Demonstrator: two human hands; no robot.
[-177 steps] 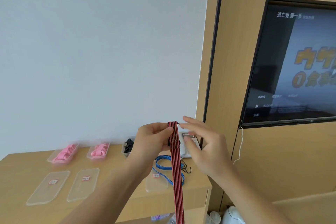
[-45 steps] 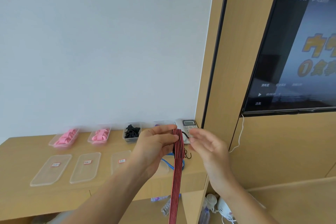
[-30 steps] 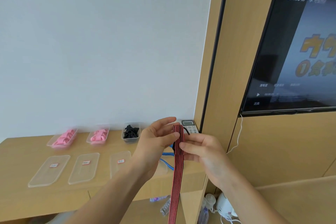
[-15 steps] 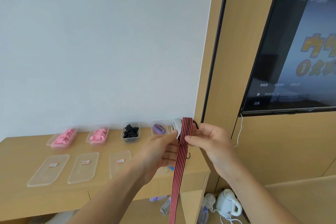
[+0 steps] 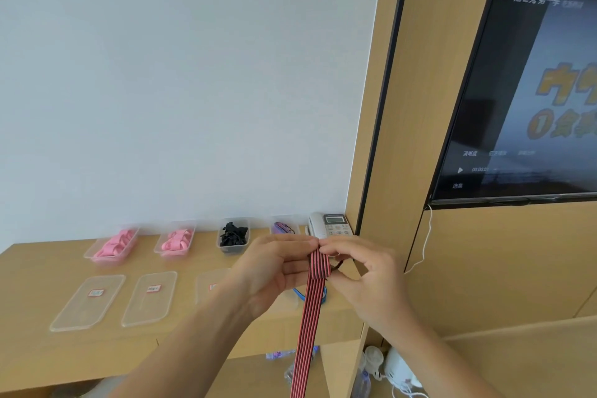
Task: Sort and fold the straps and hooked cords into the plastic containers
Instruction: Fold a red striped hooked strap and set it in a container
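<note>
A red-and-black striped strap (image 5: 307, 317) hangs down from between my hands, its folded top end held above the wooden desk (image 5: 38, 355). My left hand (image 5: 274, 271) grips that folded top from the left. My right hand (image 5: 361, 278) pinches it from the right, beside a dark hook. A blue cord (image 5: 298, 293) lies on the desk behind the strap. At the back stand two containers of pink straps (image 5: 113, 245) (image 5: 177, 242), a container of black straps (image 5: 233, 235) and a container with a purple cord (image 5: 284, 227).
Three clear lids with red labels (image 5: 87, 302) (image 5: 151, 298) (image 5: 211, 284) lie in a row at the desk's front. A white telephone (image 5: 329, 224) stands at the back right corner. A television (image 5: 529, 90) hangs on the wooden wall. A kettle (image 5: 400, 368) and bottles stand on the floor below.
Both hands have dropped lower with the strap's folded top. My left hand has closed round the fold again, and my right hand pinches it closer to the left one.
</note>
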